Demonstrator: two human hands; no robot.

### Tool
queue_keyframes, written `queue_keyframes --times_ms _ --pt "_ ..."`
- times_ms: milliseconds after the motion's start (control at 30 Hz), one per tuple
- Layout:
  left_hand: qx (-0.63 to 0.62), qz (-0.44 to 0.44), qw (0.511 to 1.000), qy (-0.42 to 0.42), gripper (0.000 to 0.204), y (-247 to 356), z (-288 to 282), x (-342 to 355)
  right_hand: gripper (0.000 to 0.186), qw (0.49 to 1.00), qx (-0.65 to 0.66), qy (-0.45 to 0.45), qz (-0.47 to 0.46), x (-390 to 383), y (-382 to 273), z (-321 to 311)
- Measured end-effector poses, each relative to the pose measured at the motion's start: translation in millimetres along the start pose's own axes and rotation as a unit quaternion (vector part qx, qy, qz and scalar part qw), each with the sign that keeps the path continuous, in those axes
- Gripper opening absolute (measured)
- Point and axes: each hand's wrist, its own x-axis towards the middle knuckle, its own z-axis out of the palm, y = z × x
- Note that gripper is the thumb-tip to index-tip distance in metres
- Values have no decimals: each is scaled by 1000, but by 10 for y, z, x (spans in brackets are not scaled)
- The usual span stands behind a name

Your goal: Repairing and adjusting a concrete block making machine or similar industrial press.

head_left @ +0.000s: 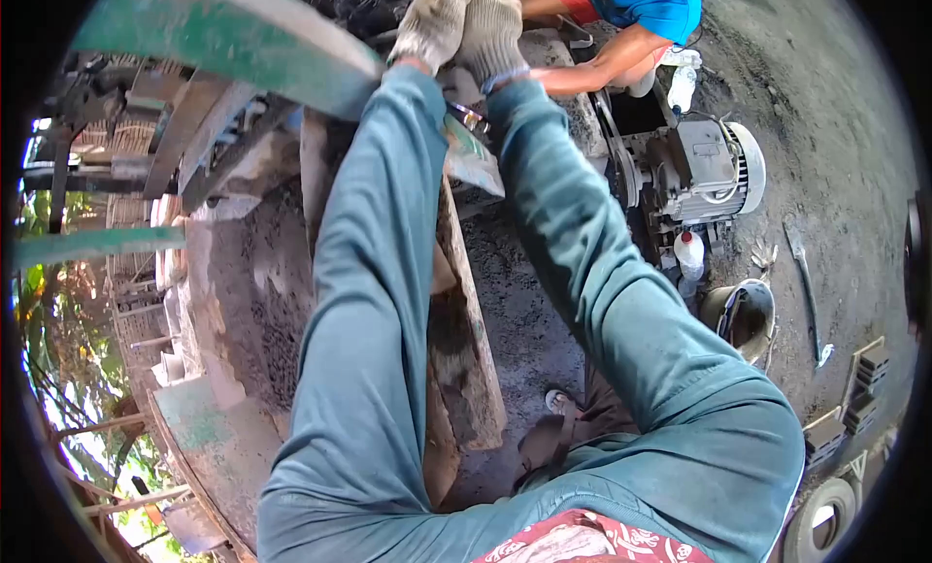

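Both my hands, in cream knit gloves, are raised close together at the top of the view, fingers curled. My left hand (425,31) is beside the end of a broad green painted metal beam (223,34). My right hand (490,41) is just right of it; whatever they grip is hidden behind the gloves. Below them a small green-stained plate (471,160) and a long worn wooden board (466,369) show between my teal sleeves. A co-worker's bare arm (592,73) reaches in from the right, close by my right wrist.
A co-worker in blue (660,15) is at top right. An electric motor (704,175) with a belt, two bottles (684,87) (689,257), a bucket (748,315), a long metal tool (804,291), blocks (859,388) and a tyre (820,524) are at right. Machine framework (175,136) fills the left.
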Motion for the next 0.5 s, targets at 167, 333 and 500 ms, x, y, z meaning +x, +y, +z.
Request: queue_keyframes --times_ms 167,333,500 --pt "-162 -235 948 -143 37 1358 265 -992 25 969 -40 -188 157 -1128 -56 -1284" --pt "-214 -268 927 -155 40 1513 335 -1395 20 954 86 -132 257 -1483 -258 -1489" --pt "40 -306 951 -25 38 2089 -532 -886 22 727 443 -4 524 -1297 -440 -1591"
